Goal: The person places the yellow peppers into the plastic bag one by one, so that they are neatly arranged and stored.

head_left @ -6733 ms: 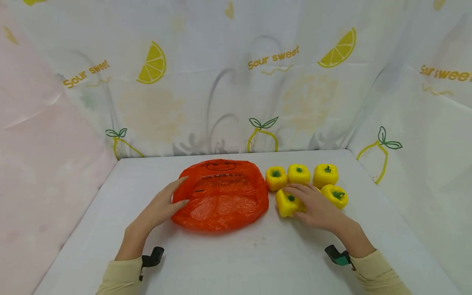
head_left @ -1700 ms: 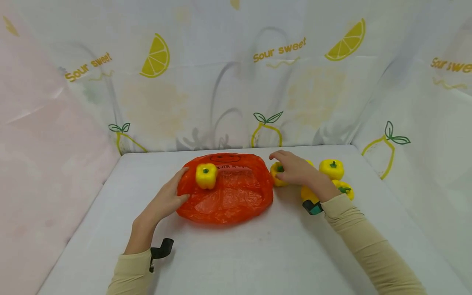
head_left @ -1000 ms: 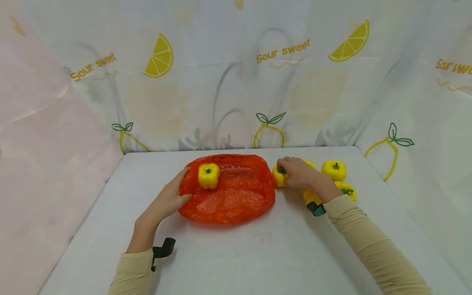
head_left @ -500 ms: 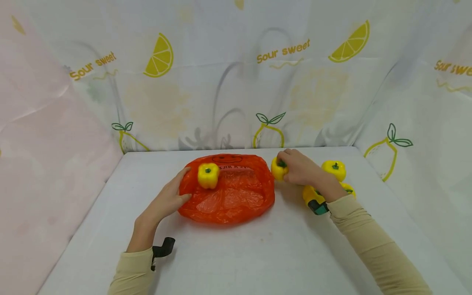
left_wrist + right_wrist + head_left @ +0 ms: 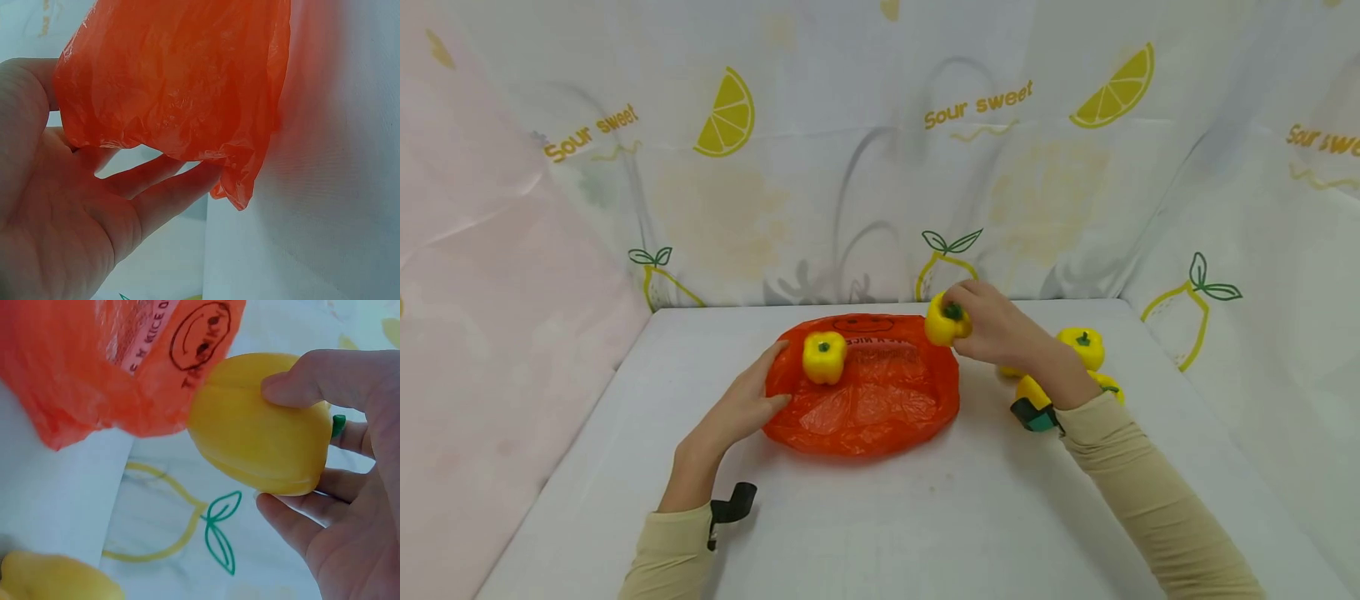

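The red plastic bag [image 5: 865, 408] lies on the table, with one yellow bell pepper [image 5: 824, 358] on it near its left side. My left hand [image 5: 735, 414] rests at the bag's left edge, thumb and fingers spread; in the left wrist view the hand [image 5: 81, 206] has its fingers behind the thin red film [image 5: 175, 75]. My right hand [image 5: 1000, 331] holds another yellow pepper [image 5: 946, 321] raised over the bag's upper right edge. The right wrist view shows that pepper [image 5: 262, 425] between the thumb and fingers of the hand [image 5: 356, 462].
More yellow peppers stand at the right, one at the back [image 5: 1081, 347] and one in front of it [image 5: 1107, 386], others partly hidden under my right wrist. White table [image 5: 865, 533] runs toward me. A printed cloth [image 5: 850, 183] hangs behind the table.
My right hand has gripped the pepper beside the bag, lifted it and moved it left to the bag's edge. The pepper on the bag was placed after the earliest frame. The left hand stays put.
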The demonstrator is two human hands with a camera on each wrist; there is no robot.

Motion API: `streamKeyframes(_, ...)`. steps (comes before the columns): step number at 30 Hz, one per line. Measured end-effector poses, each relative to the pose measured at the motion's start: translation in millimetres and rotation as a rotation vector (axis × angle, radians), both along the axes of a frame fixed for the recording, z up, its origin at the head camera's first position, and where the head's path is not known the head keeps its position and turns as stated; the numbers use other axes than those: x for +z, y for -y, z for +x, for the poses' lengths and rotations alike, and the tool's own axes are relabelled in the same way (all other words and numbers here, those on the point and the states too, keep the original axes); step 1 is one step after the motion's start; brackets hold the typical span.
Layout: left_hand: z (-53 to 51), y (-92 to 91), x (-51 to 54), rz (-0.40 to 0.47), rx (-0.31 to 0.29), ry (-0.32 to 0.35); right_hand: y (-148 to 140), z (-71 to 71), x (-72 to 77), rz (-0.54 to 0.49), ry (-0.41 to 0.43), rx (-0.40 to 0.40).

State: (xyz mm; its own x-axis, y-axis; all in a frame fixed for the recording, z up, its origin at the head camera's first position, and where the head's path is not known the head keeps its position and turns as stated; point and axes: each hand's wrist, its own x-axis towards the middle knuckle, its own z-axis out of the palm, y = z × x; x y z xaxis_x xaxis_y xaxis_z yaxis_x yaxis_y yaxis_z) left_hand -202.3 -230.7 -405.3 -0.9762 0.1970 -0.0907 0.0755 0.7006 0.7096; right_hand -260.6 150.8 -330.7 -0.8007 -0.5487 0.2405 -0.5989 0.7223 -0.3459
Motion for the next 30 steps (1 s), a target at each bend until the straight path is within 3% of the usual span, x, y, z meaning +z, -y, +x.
streamKeyframes(7,0.9,-0.9,0.3,-0.012,-0.004,-0.008,30.9,0.3,-3.9,0.009,0.057,0.027)
streamKeyframes(20,-0.6,-1.5,-2.8,-0.024,-0.016,-0.027,91.8,-16.6,-44.4,0.036,0.224,0.043)
streamKeyframes(30,-0.5,-2.2,-1.4,-0.013,-0.015,-0.029,114.3,-28.8,-66.7,0.064,0.298,0.024)
